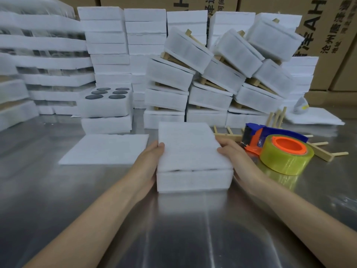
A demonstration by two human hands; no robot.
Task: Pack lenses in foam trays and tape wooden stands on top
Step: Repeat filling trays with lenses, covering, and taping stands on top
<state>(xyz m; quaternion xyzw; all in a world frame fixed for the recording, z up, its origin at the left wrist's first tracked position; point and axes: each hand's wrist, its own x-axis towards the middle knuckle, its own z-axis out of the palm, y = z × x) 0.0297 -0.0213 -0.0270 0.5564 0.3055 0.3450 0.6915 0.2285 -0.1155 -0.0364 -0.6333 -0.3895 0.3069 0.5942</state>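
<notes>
foam tray (194,178) with foam lid (190,146) sitting near-centre on steel table (173,229) | left hand (149,167), right hand (238,161) clasping its sides | tape dispenser (278,149) lying just right | wooden stands (326,151) resting far right

the table (58,200) is brushed metal, glossy, mirroring the foam; the covered tray (193,178) at centre is white foam, matt and finely fuzzy; the loose sheet (105,148) at nine o'clock is the same matt foam; the tape roll (286,159) at three o'clock is shiny yellowish clear plastic film on a smooth orange plastic core; the stands (326,153) beyond it are pale bare wood; cartons (328,35) at twelve o'clock are matt brown cardboard.
</notes>
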